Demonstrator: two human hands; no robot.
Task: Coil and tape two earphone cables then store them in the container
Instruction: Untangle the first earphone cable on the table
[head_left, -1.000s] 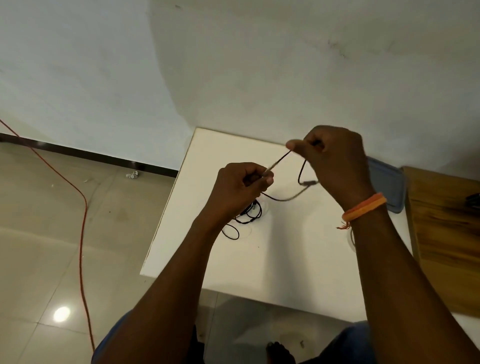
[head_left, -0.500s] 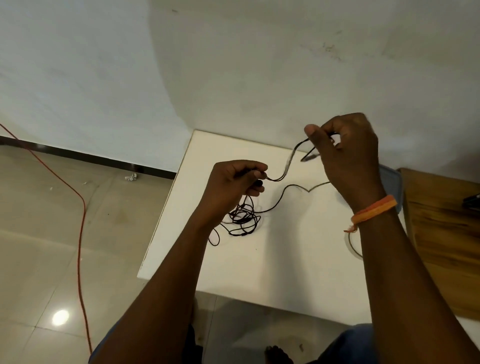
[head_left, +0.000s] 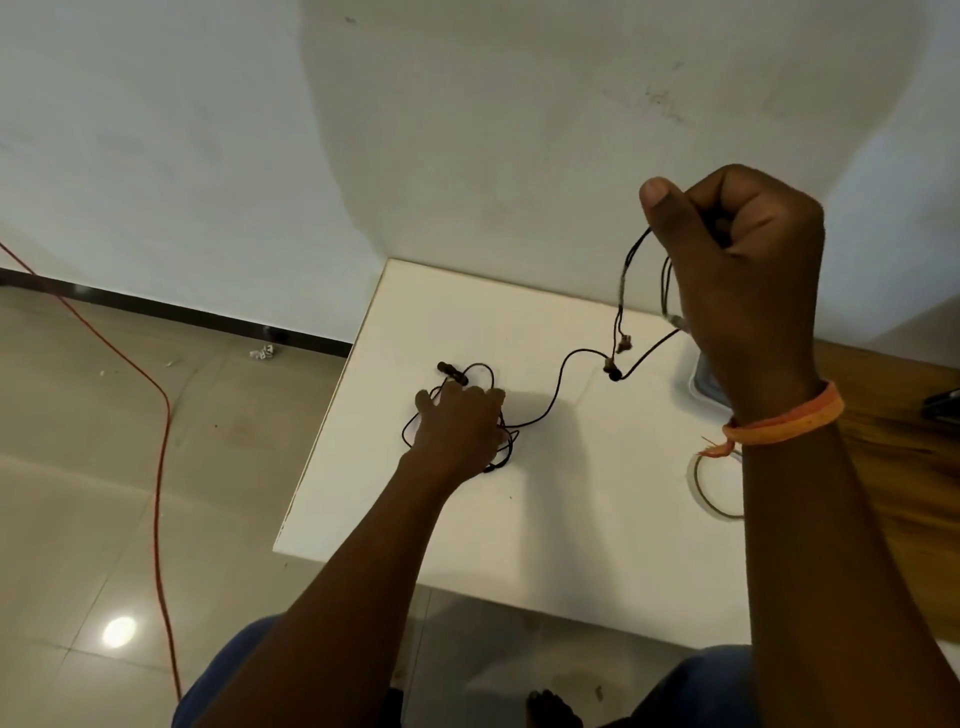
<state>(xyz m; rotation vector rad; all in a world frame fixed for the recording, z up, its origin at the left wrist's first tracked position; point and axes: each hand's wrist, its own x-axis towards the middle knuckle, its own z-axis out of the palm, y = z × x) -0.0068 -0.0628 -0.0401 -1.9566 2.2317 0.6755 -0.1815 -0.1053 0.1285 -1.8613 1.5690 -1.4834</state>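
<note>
The right hand is raised above the far right part of the white rectangular tabletop, its fingers curled into a fist around several strands of a thin black earphone cable, thumb up. From this fist the strands hang in short loops; two small earbuds dangle just over the tabletop near its far edge, and one strand trails down and leftward across the surface. That strand runs into a loose tangle of black cable lying near the far left corner of the tabletop, where the left hand rests palm down on top of it, fingers spread and fairly straight, pressing on the heap rather than gripping it. A small dark cylindrical piece of the cable sticks out just beyond the left fingertips. Whether the tangle is one cable or two cannot be told. A grey-blue container lid or tray shows partly behind the right wrist at the right edge of the tabletop. An orange band circles the right wrist, and a thin ring-shaped roll, perhaps clear tape, lies on the tabletop beside the right forearm. A wooden surface adjoins the right edge.
</note>
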